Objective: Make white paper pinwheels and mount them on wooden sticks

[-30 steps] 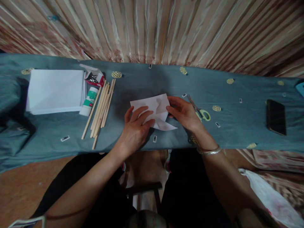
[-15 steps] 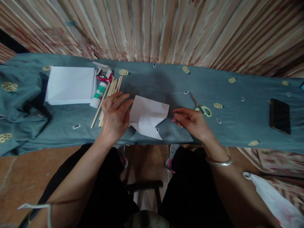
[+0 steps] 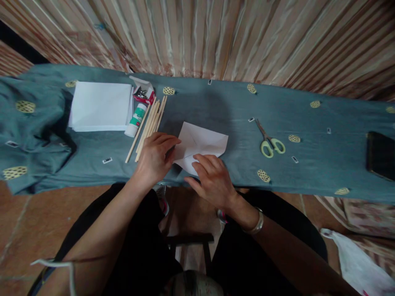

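Note:
A white piece of paper (image 3: 202,139) with diagonal lines lies on the cloth-covered table in front of me, its near part partly hidden by my hands. My left hand (image 3: 157,158) holds the paper's left edge between curved fingers and thumb. Over the near right part of the paper rests my right hand (image 3: 211,179), fingers bent and thumb apart from them. Light wooden sticks (image 3: 151,125) lie just beyond my left hand. To the right, scissors (image 3: 268,139) with pale green handles lie with their blades nearly together.
A stack of white paper (image 3: 100,107) lies at the left, with a glue stick (image 3: 135,120) and an open red-and-white box (image 3: 144,91) of small metal pieces beside it. A dark phone (image 3: 381,155) lies far right. Bunched cloth (image 3: 37,123) covers the left end. A curtain (image 3: 197,37) hangs behind.
My right hand has moved left from beside the scissors onto the paper. My left hand has come to the paper's left edge. The view has shifted slightly.

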The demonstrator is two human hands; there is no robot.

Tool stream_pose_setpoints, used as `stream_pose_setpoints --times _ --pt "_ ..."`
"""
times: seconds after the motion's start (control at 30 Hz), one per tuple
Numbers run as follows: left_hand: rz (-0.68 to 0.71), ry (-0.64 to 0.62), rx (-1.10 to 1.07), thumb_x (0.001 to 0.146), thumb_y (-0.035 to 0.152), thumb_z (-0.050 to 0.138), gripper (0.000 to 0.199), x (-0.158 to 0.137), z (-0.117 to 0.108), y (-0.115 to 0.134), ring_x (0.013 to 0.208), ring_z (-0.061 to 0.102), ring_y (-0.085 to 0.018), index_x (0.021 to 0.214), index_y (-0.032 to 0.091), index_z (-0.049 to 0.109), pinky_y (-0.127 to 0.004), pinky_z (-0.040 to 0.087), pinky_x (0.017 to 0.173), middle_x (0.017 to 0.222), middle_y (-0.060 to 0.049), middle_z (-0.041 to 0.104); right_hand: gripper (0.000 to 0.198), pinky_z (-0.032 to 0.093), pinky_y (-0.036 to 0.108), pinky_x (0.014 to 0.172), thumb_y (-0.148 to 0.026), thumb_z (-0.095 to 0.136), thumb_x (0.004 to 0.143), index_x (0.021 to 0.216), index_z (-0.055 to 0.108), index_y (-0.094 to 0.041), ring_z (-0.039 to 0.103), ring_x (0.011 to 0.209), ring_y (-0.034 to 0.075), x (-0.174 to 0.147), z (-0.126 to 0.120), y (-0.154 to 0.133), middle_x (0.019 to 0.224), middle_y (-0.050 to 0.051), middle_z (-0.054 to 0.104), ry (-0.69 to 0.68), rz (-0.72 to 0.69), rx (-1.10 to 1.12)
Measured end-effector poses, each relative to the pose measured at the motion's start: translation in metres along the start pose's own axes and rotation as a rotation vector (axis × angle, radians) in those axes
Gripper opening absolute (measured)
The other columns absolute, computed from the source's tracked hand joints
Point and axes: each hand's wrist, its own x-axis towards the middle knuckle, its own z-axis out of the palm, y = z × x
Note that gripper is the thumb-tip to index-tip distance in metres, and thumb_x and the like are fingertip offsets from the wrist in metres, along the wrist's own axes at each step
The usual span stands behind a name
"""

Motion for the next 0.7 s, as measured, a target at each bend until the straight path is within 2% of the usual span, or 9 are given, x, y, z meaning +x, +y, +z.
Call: stream_pose_setpoints --times 0.1,0.2,0.4,0.53,0.63,0.7 --pt "-0.020 -0.034 -0.039 0.085 0.019 0.048 0.029 -0.001 0.004 0.002 0.097 0.065 -0.025 0.103 0.019 0.070 -0.043 0.053 0.088 0.099 -0.007 0.075 0.012 0.050 0.042 0.078 -0.022 0.057 0.092 0.096 0.066 -0.015 0.059 0.090 0.027 0.003 0.005 0.000 0.102 0.014 0.070 -0.066 0.012 0.013" --pt "-0.059 -0.054 -0.084 0.084 0.017 0.047 0.031 -0.002 0.004 0.003 0.096 0.065 -0.024 0.104 0.019 0.071 -0.042 0.054 0.087 0.098 -0.006 0.075 0.014 0.049 0.037 0.071 -0.013 0.053 0.091 0.092 0.066 -0.017 0.059 0.080 0.024 0.003 0.004 0.003 0.086 0.010 0.069 -0.096 0.007 0.033" --pt "-0.086 -0.109 -0.237 0.083 0.015 0.046 0.034 -0.007 0.001 0.015 0.103 0.063 -0.022 0.109 0.018 0.069 -0.038 0.053 0.091 0.104 -0.006 0.073 0.018 0.048 0.031 0.064 -0.020 0.050 0.093 0.080 0.062 -0.022 0.061 0.069 0.018 -0.007 -0.003 0.012 0.070 0.003 0.067 0.064 0.170 0.193" --pt "-0.059 -0.136 -0.317 0.087 0.023 0.056 0.026 -0.010 0.007 0.027 0.103 0.063 -0.022 0.109 0.017 0.068 -0.036 0.053 0.089 0.102 -0.007 0.073 0.005 0.049 0.028 0.062 -0.020 0.059 0.087 0.085 0.062 -0.022 0.063 0.064 0.015 -0.016 -0.013 0.017 0.071 -0.001 0.068 0.093 0.331 0.372" --pt "-0.080 -0.157 -0.361 0.088 0.027 0.059 0.025 -0.011 0.015 0.032 0.097 0.065 -0.021 0.109 0.018 0.067 -0.037 0.053 0.087 0.100 -0.007 0.073 0.008 0.053 0.029 0.065 -0.021 0.059 0.087 0.094 0.062 -0.023 0.065 0.068 0.015 -0.022 -0.016 0.019 0.081 0.001 0.071 0.085 0.403 0.448" --pt "-0.114 -0.148 -0.352 0.089 0.027 0.059 0.023 -0.011 0.021 0.032 0.094 0.066 -0.021 0.109 0.020 0.067 -0.039 0.052 0.087 0.096 -0.006 0.073 0.011 0.054 0.030 0.066 -0.021 0.059 0.087 0.098 0.061 -0.022 0.066 0.070 0.016 -0.024 -0.016 0.019 0.084 0.002 0.072 0.093 0.398 0.450"
